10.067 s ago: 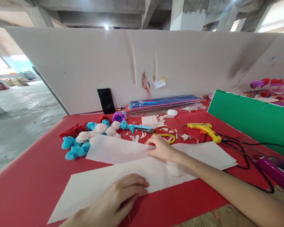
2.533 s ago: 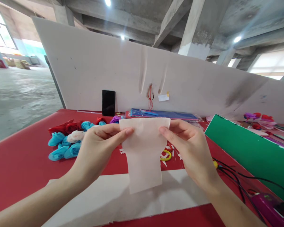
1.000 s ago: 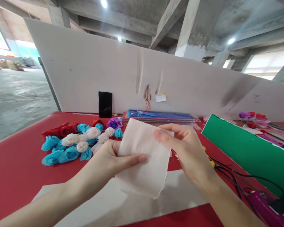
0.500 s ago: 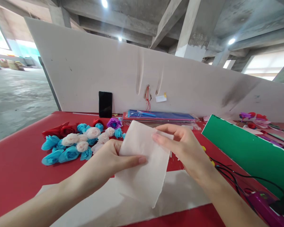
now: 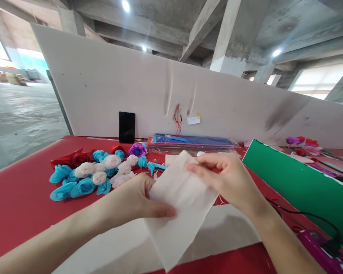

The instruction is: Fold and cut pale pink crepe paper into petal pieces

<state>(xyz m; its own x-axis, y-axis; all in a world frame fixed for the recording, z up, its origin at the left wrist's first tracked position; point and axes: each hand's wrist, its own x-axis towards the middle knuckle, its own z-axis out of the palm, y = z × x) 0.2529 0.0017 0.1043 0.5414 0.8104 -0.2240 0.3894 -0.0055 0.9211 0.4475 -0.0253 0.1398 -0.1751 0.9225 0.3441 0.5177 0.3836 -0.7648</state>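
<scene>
A pale pinkish-white sheet of crepe paper [image 5: 185, 217] hangs tilted between my two hands, over the table. My left hand [image 5: 148, 201] grips its left side, thumb flat across the front and fingers hidden behind. With thumb and forefinger my right hand [image 5: 220, 175] pinches the upper right edge. Beneath them a longer whitish paper strip [image 5: 117, 247] lies on the red tabletop [image 5: 25, 198]. Left of my hands is a cluster of paper flowers: blue ones [image 5: 84, 186], pale pink ones [image 5: 111, 161], red ones [image 5: 80, 156] and a purple one [image 5: 137, 149].
A black phone [image 5: 127, 127] leans on the white partition [image 5: 117, 83]. Plastic-wrapped coloured paper [image 5: 200, 140] lies along its foot. At right stand a green board [image 5: 297, 190] and a purple power strip [image 5: 320, 251] with black cables. Paper scraps lie partly hidden behind my hands.
Ten seconds ago my hands were on flat sheets on the table. Since then the small sheet has been lifted and turned; in the last half second it tilts further and sits slightly lower right.
</scene>
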